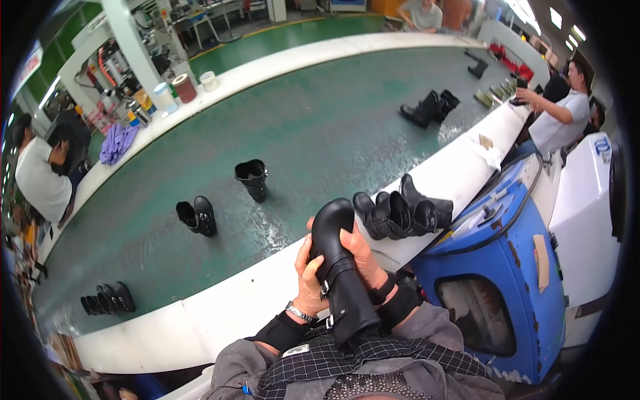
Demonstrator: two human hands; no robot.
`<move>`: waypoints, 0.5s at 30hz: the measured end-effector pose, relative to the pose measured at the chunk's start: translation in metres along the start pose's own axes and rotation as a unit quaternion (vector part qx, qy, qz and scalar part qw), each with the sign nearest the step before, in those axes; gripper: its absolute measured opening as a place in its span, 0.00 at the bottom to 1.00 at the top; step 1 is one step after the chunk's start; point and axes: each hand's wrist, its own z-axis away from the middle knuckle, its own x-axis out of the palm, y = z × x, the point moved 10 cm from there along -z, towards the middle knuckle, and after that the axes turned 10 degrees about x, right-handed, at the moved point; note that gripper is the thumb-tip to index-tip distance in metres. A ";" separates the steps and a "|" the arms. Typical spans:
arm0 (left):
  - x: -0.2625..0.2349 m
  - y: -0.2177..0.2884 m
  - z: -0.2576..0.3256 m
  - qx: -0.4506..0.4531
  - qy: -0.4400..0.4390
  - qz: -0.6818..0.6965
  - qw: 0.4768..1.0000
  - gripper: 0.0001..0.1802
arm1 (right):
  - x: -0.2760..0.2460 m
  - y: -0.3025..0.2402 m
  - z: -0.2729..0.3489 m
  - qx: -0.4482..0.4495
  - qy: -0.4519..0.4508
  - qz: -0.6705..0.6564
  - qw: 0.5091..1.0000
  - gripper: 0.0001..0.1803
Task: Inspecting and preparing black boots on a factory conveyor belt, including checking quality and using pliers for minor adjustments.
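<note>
A black leather boot (337, 257) with a strap and silver buckle is held up in front of my chest, its rounded toe pointing away from me and its shaft toward my body. My left hand (309, 273) wraps its left side, and my right hand (362, 250) grips the right side with the thumb on the upper. Just beyond my right hand, several black boots (400, 213) stand together on the white ledge (253, 297). Ahead on the green belt are a single upright black boot (252, 180) and another black pair (197, 217).
More black boots sit on the belt (300, 127) at the far left (107, 299) and far right (427, 109). A blue machine (493, 267) stands close on my right. Co-workers sit at the left (43, 170) and right (563, 117). Cups and a purple cloth (118, 143) line the far ledge.
</note>
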 end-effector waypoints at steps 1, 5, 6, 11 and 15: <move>-0.004 0.003 0.001 -0.007 0.001 0.013 1.000 0.46 | 0.016 -0.009 0.004 0.007 0.002 -0.025 1.000 0.32; -0.012 0.015 -0.012 -0.016 0.005 0.032 0.999 0.42 | 0.038 -0.023 0.003 0.014 -0.065 -0.020 0.998 0.32; -0.013 0.014 -0.009 -0.011 0.005 0.041 0.999 0.45 | 0.045 -0.027 0.004 0.011 -0.077 -0.013 0.997 0.33; -0.021 0.021 -0.013 0.010 0.005 0.047 0.999 0.47 | 0.055 -0.023 0.006 0.029 -0.089 -0.033 0.995 0.34; -0.025 0.025 -0.019 0.026 -0.008 0.030 0.999 0.49 | 0.064 -0.026 0.006 0.042 -0.110 -0.056 0.991 0.35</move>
